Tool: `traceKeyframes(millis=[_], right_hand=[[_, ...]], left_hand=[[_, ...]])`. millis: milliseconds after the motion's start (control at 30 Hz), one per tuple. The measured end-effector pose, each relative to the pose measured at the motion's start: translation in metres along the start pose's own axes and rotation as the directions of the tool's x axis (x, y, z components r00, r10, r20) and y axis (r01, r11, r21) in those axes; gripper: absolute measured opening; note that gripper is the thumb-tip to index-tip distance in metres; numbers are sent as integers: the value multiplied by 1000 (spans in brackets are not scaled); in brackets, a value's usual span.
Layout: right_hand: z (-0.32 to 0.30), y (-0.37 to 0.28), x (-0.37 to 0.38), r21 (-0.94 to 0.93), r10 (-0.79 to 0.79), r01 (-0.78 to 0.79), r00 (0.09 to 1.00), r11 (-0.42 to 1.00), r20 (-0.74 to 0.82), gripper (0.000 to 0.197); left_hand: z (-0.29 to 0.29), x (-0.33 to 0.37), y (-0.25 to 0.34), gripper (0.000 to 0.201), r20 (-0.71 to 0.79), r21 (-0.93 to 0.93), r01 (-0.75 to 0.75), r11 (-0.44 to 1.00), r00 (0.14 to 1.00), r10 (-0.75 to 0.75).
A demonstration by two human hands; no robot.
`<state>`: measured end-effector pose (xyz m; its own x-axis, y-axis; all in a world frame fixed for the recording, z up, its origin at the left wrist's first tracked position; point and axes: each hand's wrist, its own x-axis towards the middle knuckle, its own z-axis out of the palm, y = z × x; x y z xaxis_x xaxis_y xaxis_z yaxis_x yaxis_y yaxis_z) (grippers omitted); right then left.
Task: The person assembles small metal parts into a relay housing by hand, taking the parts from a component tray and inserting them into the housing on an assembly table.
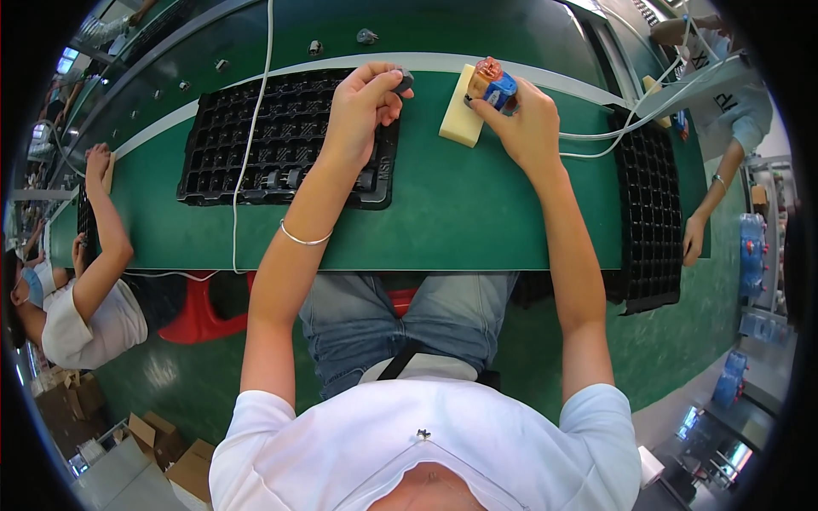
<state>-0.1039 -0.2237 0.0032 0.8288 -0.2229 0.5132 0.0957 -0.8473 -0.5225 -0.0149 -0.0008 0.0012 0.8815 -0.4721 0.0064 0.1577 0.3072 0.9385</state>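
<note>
My left hand [368, 104] pinches a small dark grey round part [404, 81] between thumb and fingers, above the right end of a black compartment tray [243, 140]. My right hand [527, 121] is closed on a small motor-like part [496, 85] with a copper-coloured top and a blue side. This part is held over a pale yellow block [461, 119] that lies on the green table. The two hands are apart. A few dark cylindrical parts [294, 177] sit in the tray's near right compartments.
Another black tray [649, 213] hangs over the table's right edge. A white cable [249, 136] crosses the left tray. Several small metal parts [366, 37] are spaced along the green strip [426, 30] at the back. People work at both sides; a red stool [192, 311] stands left.
</note>
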Motion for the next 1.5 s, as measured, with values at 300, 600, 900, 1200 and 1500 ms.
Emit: traceKeyframes(millis=[300, 600, 900, 1200, 1500], right_hand=[[3, -1, 1, -39, 8, -10, 999, 999, -50, 44], [5, -3, -2, 19, -6, 6, 1000, 1000, -31, 43], [-8, -8, -1, 332, 146, -219, 962, 917, 230, 36], [-10, -39, -17, 393, -96, -123, 864, 911, 495, 21], [-21, -46, -15, 346, -143, -96, 785, 933, 603, 20]], left_hand=[[7, -1, -1, 13, -27, 18, -26, 999, 999, 27], [7, -1, -1, 14, -27, 11, -22, 1000, 999, 22], [8, -1, 1, 16, -36, 12, -27, 1000, 999, 27], [7, -3, 2, 19, 0, 29, -52, 998, 999, 52], [18, -10, 7, 18, 23, 147, -124, 981, 992, 122]])
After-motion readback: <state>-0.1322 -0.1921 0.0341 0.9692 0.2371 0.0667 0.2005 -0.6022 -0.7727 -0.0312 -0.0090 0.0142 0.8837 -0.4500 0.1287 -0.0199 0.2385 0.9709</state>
